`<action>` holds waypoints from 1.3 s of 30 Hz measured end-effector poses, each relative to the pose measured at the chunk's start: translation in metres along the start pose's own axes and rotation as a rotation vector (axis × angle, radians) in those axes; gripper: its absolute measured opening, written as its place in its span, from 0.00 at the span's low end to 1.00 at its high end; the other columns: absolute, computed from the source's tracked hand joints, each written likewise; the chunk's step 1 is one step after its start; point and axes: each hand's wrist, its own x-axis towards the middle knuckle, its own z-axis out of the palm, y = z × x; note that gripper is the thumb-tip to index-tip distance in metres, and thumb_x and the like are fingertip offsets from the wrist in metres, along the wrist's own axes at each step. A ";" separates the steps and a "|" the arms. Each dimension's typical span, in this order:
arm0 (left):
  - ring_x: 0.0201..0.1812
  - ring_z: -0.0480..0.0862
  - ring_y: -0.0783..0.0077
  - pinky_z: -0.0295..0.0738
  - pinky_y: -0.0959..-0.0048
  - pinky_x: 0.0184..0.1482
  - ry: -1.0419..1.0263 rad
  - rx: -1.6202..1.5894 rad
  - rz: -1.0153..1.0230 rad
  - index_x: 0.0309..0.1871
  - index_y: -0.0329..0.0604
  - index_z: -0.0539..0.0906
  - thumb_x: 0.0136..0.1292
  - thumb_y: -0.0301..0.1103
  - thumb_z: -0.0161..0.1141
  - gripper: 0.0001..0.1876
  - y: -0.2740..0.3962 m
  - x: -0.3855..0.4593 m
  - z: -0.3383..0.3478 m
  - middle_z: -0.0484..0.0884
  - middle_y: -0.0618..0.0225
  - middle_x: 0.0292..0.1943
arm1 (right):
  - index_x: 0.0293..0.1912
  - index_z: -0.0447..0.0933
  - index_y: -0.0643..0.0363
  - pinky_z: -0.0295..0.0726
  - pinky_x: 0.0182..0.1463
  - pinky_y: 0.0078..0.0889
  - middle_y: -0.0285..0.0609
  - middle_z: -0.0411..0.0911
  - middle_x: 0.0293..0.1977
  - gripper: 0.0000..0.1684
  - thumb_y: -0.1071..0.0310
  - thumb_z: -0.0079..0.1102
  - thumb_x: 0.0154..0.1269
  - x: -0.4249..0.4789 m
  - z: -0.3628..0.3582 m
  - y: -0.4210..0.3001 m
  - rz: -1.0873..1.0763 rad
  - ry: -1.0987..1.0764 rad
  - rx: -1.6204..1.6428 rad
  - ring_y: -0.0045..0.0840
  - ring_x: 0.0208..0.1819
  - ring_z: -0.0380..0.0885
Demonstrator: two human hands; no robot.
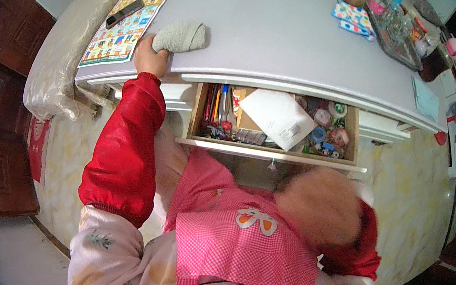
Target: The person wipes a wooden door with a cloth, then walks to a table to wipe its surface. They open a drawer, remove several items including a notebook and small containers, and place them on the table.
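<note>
My left hand (152,58) is closed on one end of a rolled, light grey cloth (183,36) at the table's near left edge. Blurred by motion, my right hand (319,205) is over my pink checked apron (240,245), low and right of an open drawer (270,153); its fingers cannot be made out. Inside the drawer a white paper or envelope (277,116) lies on top, with pens (222,102) at the left and rolls of tape (337,110) at the right.
On the table (260,37) a printed flyer (130,28) lies at the left with a phone (124,13) on it. A dotted cloth (353,20) and a tray (401,57) of glassware stand back right. A pale blue cloth (425,99) lies at the right edge. A plastic-covered sofa (66,50) is at the left.
</note>
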 end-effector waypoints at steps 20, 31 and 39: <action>0.52 0.79 0.49 0.72 0.60 0.57 0.001 -0.037 -0.005 0.55 0.45 0.80 0.47 0.32 0.64 0.26 -0.002 0.009 0.010 0.81 0.51 0.49 | 0.38 0.79 0.52 0.74 0.26 0.28 0.32 0.78 0.28 0.13 0.61 0.59 0.50 0.032 0.009 -0.055 -0.459 0.325 0.012 0.23 0.27 0.77; 0.52 0.80 0.48 0.72 0.59 0.57 0.008 -0.008 -0.048 0.55 0.44 0.79 0.46 0.32 0.65 0.28 0.007 0.006 0.003 0.81 0.50 0.49 | 0.50 0.76 0.64 0.73 0.51 0.42 0.52 0.79 0.44 0.18 0.63 0.55 0.64 -0.053 0.062 0.166 0.495 0.046 -0.184 0.45 0.45 0.76; 0.56 0.76 0.51 0.69 0.60 0.61 -0.005 0.039 -0.055 0.59 0.44 0.77 0.48 0.34 0.65 0.29 -0.001 0.006 0.007 0.80 0.53 0.53 | 0.61 0.68 0.65 0.59 0.59 0.58 0.55 0.73 0.54 0.45 0.44 0.68 0.51 -0.025 0.082 0.230 0.921 -0.430 -0.565 0.43 0.59 0.67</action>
